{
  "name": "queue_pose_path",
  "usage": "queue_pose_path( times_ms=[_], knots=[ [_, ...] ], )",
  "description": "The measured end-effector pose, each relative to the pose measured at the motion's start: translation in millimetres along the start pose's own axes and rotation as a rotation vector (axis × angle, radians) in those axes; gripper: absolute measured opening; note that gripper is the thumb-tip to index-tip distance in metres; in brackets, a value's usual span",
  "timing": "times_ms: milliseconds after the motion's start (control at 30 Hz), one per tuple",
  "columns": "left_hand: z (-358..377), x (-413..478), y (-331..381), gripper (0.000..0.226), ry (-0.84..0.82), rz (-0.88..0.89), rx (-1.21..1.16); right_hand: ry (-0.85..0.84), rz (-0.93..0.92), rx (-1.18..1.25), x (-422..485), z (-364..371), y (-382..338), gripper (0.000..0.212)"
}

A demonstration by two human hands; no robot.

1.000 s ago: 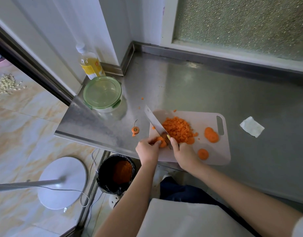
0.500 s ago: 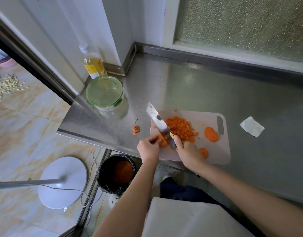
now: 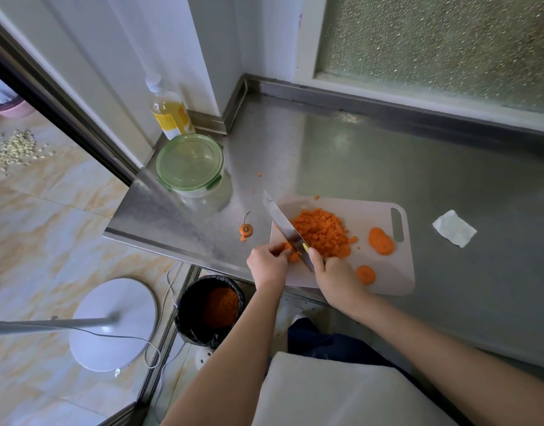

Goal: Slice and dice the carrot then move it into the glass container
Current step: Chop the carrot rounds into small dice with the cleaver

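Observation:
On the white cutting board point(image 3: 387, 281) lies a heap of diced carrot point(image 3: 321, 230). A stack of carrot slices point(image 3: 381, 241) and one single slice point(image 3: 366, 274) lie to its right. My right hand point(image 3: 332, 273) grips the knife point(image 3: 284, 227), its blade slanting over the board's left part. My left hand point(image 3: 266, 265) pinches a small carrot piece point(image 3: 292, 255) right beside the blade. The glass container point(image 3: 192, 167), with a green lid on, stands at the counter's left edge.
A carrot top point(image 3: 246, 230) lies on the steel counter left of the board. A yellow bottle point(image 3: 169, 113) stands behind the container. A folded tissue point(image 3: 453, 228) lies right of the board. Below the counter edge is a black bin point(image 3: 210, 312) and a fan base point(image 3: 114, 324).
The knife rose off the board half a second ago and now sits lower again beside the held carrot piece. Both hands stay at the board's left front corner.

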State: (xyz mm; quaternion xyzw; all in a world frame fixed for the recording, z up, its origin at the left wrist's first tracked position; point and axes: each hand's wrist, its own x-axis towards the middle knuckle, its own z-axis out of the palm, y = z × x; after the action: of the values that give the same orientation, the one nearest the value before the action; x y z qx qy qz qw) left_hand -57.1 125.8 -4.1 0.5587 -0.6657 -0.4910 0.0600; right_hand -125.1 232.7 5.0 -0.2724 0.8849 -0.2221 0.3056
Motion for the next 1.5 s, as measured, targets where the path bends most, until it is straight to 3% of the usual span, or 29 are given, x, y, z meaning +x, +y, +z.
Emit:
queue_pose_path(
  times_ms=[800,1067,1500],
  knots=[
    [0,2,-2,0.016,0.019,0.023,0.019,0.067,-0.091,-0.067,10,13,-10,0.064],
    [-3,-7,-9,0.019,0.021,0.088,-0.015,-0.054,-0.025,-0.036,14,10,-4,0.063],
    [9,-11,-13,0.014,0.078,-0.026,-0.062,0.008,-0.070,-0.070,17,10,3,0.067]
  ],
)
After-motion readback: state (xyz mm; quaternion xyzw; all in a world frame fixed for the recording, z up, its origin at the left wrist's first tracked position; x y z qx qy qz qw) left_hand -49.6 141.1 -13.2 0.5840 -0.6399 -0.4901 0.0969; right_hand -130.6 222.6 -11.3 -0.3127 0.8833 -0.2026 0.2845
